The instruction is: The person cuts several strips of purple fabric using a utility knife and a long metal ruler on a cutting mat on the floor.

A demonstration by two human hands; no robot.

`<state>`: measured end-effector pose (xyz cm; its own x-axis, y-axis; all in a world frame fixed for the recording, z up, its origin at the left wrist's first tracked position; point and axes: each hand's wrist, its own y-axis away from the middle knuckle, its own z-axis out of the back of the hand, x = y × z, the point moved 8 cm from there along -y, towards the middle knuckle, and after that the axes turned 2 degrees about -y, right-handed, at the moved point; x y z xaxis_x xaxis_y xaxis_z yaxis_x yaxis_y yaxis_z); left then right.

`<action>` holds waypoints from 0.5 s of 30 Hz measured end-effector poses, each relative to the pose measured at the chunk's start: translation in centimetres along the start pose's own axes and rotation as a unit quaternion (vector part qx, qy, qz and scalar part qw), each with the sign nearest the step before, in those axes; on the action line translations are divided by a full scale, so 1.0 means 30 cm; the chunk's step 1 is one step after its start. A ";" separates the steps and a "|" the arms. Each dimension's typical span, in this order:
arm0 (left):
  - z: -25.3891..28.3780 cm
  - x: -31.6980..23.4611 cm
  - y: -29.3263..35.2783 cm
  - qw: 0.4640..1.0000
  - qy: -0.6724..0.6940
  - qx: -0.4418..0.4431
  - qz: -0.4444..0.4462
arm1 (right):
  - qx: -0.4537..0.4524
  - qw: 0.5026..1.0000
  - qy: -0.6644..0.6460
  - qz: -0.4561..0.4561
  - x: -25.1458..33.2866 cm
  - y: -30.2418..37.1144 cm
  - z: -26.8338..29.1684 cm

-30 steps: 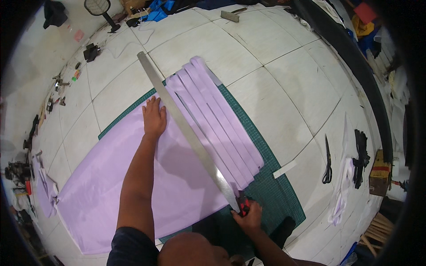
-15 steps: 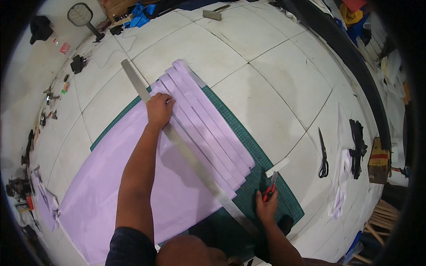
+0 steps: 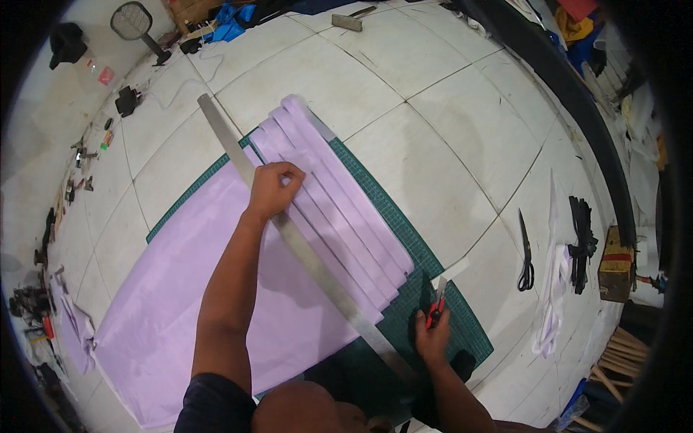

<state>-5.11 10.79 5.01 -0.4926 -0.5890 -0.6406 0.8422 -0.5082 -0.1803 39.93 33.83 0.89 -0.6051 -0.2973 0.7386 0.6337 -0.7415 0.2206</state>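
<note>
Lilac fabric [image 3: 195,267] lies spread over a green cutting mat [image 3: 462,317], with several cut strips [image 3: 354,216] fanned out along its right side. A long metal ruler [image 3: 317,267] lies slantwise across the fabric beside the strips. My left hand [image 3: 274,189] is over the ruler's upper part, thumb and fingers closed in a pinch on a lilac fabric strip that lifts slightly there. Low at the right, above the mat, my right hand [image 3: 433,338] is closed round a red utility knife [image 3: 435,312], its blade pointing away from me.
Black scissors [image 3: 525,252] lie on the tiled floor to the right, near black strips [image 3: 580,242] and lilac scraps [image 3: 554,303]. A long black roll [image 3: 570,94] curves along the right. A brush [image 3: 347,22] is far off; small tools line the left wall.
My left hand has moved off the ruler toward the right and slightly nearer, and a fabric strip now lifts at its fingers. The right hand with the knife has barely shifted.
</note>
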 end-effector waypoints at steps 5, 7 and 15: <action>0.204 0.204 0.097 0.970 -0.116 -0.189 0.102 | 0.069 0.997 -0.021 -0.020 0.025 0.042 -0.024; 0.208 0.266 0.112 0.972 -0.175 -0.124 0.099 | 0.155 0.985 0.046 -0.066 0.035 0.113 -0.041; 0.176 0.298 0.103 0.977 -0.181 0.073 0.083 | 0.175 0.956 0.146 0.184 0.176 0.281 -0.106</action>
<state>-8.05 0.64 2.66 -0.4198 -0.8413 -0.3405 0.8896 -0.4559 0.0297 40.55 24.08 4.62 -0.3861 -0.6929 0.6089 0.9213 -0.3226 0.2170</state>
